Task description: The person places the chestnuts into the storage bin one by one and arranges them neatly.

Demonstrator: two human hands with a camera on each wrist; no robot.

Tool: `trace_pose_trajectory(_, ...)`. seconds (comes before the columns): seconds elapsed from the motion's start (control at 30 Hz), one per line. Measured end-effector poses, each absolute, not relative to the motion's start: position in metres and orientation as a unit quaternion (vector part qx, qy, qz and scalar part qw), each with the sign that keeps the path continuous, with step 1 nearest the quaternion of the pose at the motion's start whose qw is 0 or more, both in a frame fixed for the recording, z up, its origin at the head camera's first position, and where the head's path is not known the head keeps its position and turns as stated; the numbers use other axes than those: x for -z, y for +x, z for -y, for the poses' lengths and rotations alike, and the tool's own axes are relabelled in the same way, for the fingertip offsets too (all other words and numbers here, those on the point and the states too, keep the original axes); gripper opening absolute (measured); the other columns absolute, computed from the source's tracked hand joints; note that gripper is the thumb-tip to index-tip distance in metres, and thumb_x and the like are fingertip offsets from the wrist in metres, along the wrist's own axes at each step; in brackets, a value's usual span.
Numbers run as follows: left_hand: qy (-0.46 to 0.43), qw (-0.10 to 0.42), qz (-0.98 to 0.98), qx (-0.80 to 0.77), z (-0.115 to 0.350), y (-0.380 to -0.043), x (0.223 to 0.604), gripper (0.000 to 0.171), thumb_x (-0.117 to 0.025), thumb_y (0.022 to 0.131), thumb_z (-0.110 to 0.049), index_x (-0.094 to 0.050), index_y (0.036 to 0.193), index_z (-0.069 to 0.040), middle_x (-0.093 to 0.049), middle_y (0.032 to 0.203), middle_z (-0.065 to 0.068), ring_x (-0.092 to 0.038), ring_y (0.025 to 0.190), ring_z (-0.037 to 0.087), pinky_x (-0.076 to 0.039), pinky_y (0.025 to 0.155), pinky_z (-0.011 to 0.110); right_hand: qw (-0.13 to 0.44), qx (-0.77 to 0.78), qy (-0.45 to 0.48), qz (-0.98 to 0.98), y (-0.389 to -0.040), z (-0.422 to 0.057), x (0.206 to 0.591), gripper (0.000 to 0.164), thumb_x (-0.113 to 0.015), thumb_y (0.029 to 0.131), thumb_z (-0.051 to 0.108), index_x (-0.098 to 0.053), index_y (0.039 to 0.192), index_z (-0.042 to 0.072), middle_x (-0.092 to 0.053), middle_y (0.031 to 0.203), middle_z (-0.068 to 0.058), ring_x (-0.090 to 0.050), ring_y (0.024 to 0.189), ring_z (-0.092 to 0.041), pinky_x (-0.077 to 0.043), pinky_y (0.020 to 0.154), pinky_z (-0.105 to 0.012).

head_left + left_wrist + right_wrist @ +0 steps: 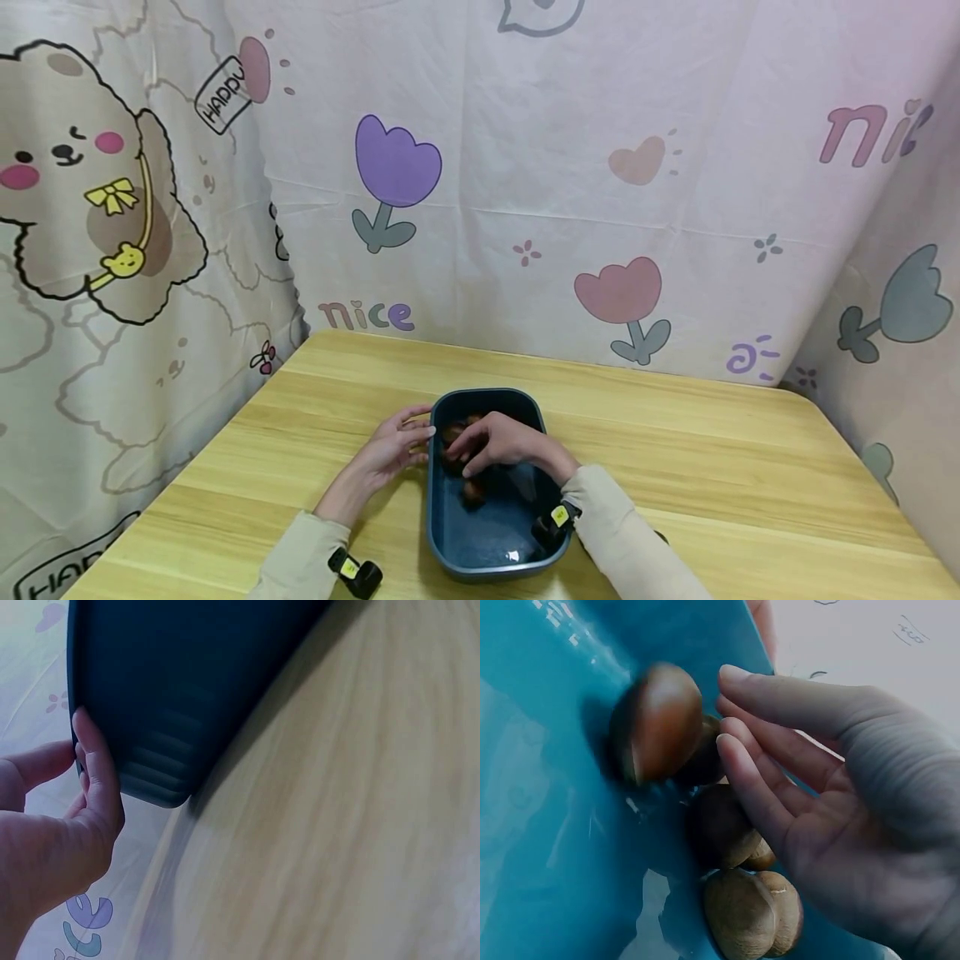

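In one bin (491, 537), perhaps six chestnuts (739, 915) lie near the left edge, right hand (501, 442) beside them, fingers parted, left hand (392, 448) touching that side, fingers relaxed.

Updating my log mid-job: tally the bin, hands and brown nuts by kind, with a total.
Bin: 1
Left hand and right hand: 2
Brown nuts: at least 4, overlap hides the exact count
Total: at least 7

1. Tub (476, 533): open-topped; way in over near-left floor.
2. Tub's far-left: chestnuts (739, 915) and right hand (498, 442) in the way.
3. Tub's right side: crossed by right arm, wrist camera (558, 518) over near corner.
4. Tub's left, far part: left hand (390, 446) blocks.
5. Table (712, 450) right of tub: passable; curtain (487, 283) limits far side.
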State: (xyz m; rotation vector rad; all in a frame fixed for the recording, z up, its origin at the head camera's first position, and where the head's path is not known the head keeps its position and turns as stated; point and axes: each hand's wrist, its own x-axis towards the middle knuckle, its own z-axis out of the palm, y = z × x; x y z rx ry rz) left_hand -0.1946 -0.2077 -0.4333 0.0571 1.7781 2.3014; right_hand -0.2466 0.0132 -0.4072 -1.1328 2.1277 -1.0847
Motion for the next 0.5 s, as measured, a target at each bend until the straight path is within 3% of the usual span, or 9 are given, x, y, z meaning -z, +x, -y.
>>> trace_pose_trajectory(0.27,0.019,0.110,-0.609,-0.785,0.211,-0.193,0.433,0.049,-0.053,0.095,0.000,-0.032,0.139,0.008,-0.057,0.098,0.006,-0.058,0.082,0.015,-0.051,0.069,0.029,0.246,0.427,-0.416,-0.764,-0.248,-0.010,0.406,0.024,-0.075,0.082,0.000,-0.073,0.106,0.003,-0.070,0.092,-0.002,-0.065,0.082,-0.008,-0.052,0.074,-0.024)
trace_pose_trajectory(0.5,0.020,0.118,-0.606,-0.786,0.207,-0.193,0.434,0.052,-0.055,0.095,-0.001,-0.031,0.140,0.007,-0.054,0.097,0.005,-0.056,0.081,0.013,-0.051,0.069,0.029,0.280,0.375,-0.444,-0.764,-0.239,-0.008,0.387,0.022,-0.075,0.082,0.002,-0.072,0.105,0.001,-0.070,0.091,0.002,-0.065,0.082,-0.007,-0.052,0.076,-0.023)
